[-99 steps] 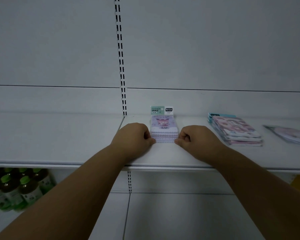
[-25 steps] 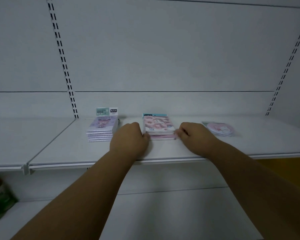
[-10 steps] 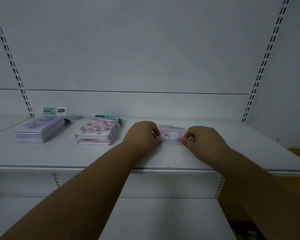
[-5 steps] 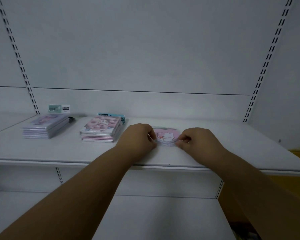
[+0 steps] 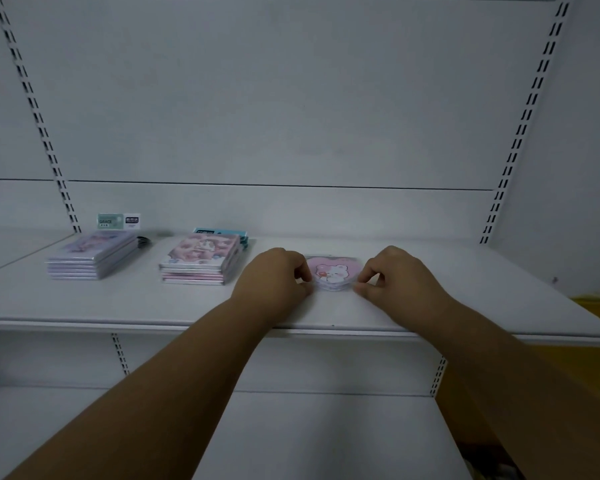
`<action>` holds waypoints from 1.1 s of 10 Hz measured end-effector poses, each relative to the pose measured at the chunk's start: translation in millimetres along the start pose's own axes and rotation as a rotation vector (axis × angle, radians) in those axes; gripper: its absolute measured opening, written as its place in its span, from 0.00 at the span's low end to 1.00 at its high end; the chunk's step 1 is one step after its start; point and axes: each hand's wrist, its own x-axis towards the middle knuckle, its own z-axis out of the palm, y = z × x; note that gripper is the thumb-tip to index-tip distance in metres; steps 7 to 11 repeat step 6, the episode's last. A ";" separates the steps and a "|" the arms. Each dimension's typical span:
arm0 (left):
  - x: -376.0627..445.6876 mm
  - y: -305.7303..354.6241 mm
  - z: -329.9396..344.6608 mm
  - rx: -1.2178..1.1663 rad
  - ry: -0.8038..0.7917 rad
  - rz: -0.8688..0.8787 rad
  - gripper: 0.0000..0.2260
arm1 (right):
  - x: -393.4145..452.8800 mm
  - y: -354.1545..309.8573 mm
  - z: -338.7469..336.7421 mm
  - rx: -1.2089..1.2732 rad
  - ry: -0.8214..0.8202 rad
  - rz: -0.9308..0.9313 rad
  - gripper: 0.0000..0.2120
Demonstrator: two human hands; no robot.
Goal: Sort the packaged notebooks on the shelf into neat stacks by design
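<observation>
**Notebooks: last small stack being squared**

Notebooks in their packaging lie on the white shelf (image 5: 118,303) in three groups. At the left is a purple stack (image 5: 92,256), in the middle a pink stack (image 5: 200,259), and at the right a small heart-shaped pile (image 5: 333,273) with a bear picture on top. Both hands work on this last pile. The left hand (image 5: 274,278) presses the pile's left edge with fingers curled, and the right hand (image 5: 395,278) pinches the right edge between thumb and fingers (image 5: 364,284). Both are nearly closed on the thin edges; neither lifts the pile, as far as I can see.

My judgement is that the task is close to its end. The risk comes from the slippery plastic wrapping: if one hand pushes harder than the other, the top piece may slide off or turn, and the pile will not be neat. The pile also sits near the front lip of the shelf, so a pull toward the person could bring it over the edge.
</observation>
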 end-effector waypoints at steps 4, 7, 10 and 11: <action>-4.1 1.2 -1.6 0.056 0.063 0.034 0.10 | 0.9 -4.1 -2.9 -0.033 0.053 -0.039 0.06; -8.1 0.9 -10.3 -0.019 0.057 0.048 0.09 | 2.9 -27.0 -5.0 -0.033 0.085 -0.010 0.07; -8.1 0.9 -10.3 -0.019 0.057 0.048 0.09 | 2.9 -27.0 -5.0 -0.033 0.085 -0.010 0.07; -8.1 0.9 -10.3 -0.019 0.057 0.048 0.09 | 2.9 -27.0 -5.0 -0.033 0.085 -0.010 0.07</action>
